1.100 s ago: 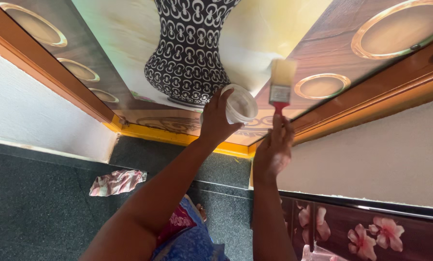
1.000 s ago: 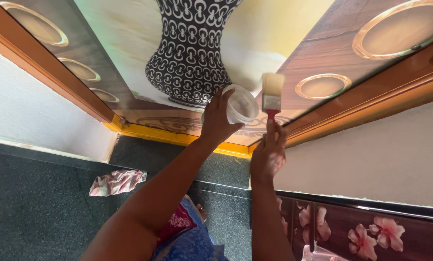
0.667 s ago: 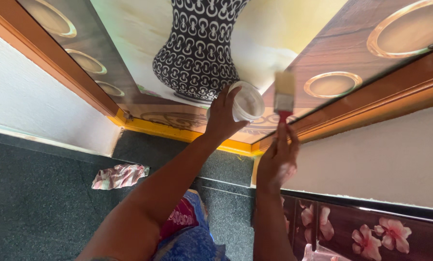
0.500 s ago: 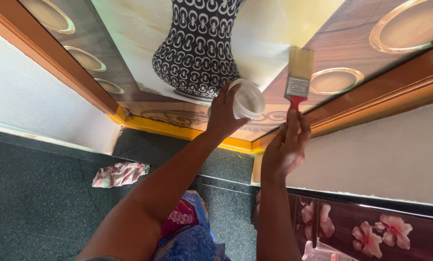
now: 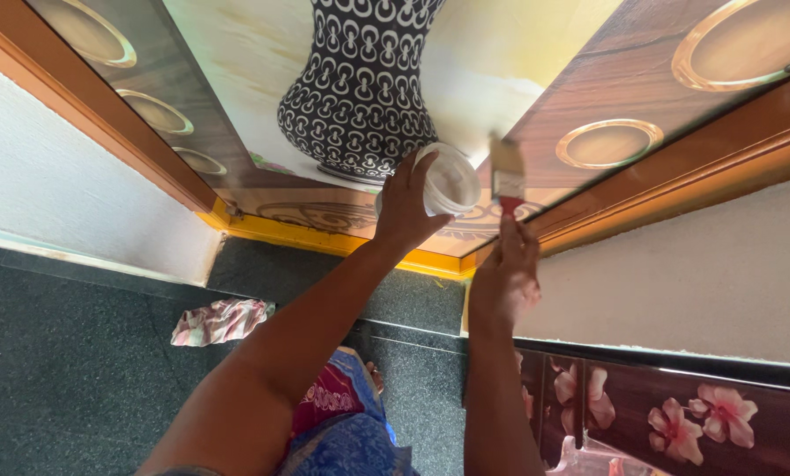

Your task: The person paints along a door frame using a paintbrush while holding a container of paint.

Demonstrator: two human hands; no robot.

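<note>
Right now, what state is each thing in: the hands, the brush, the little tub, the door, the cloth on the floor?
Left hand: gripping the white tub, held up by the door.
White tub: open, no lid, tilted on its side.
Right hand: gripping the brush's red handle.
Brush: upright, bristles up, against the door.
Door: shut in its orange frame, glossy.
Cloth: crumpled on the dark floor, untouched.

white cup, red-handled brush upright beside

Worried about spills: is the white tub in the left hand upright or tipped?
Tipped: the white tub in the left hand lies sideways, its round face toward the camera.
</note>
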